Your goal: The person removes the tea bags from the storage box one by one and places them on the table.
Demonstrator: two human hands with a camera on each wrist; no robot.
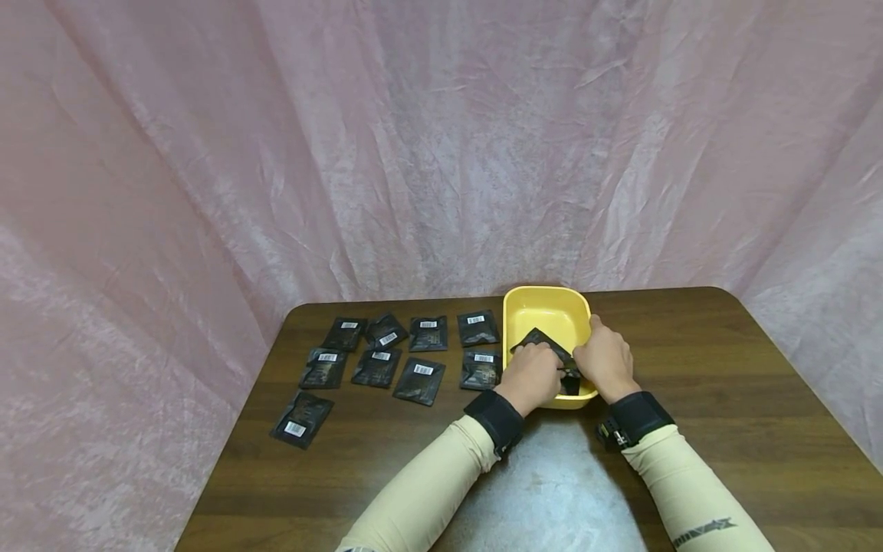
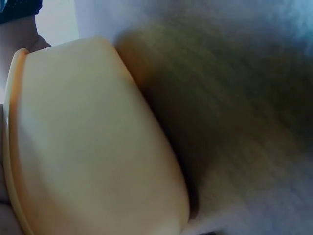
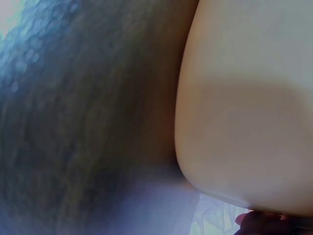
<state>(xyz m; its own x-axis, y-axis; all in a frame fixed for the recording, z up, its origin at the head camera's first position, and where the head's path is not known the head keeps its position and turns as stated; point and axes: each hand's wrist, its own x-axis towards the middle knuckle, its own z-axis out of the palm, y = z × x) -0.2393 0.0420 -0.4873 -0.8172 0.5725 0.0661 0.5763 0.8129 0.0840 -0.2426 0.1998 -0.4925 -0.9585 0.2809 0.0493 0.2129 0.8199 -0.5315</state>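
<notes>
A yellow plastic tub stands at the back of the table, with several black packets inside its near half. My left hand reaches over the tub's near left side, fingers curled down onto a black packet. At the tub's right wall is my right hand, gripping the rim with a finger along the outside and the thumb inside by the packets. Both wrist views are mostly filled by the tub's outer wall. Some fingers appear below the wall in the right wrist view.
Several flat black packets with white barcode labels lie left of the tub, including one packet close beside it and one packet nearest the left edge. The wooden table backs onto a pink curtain.
</notes>
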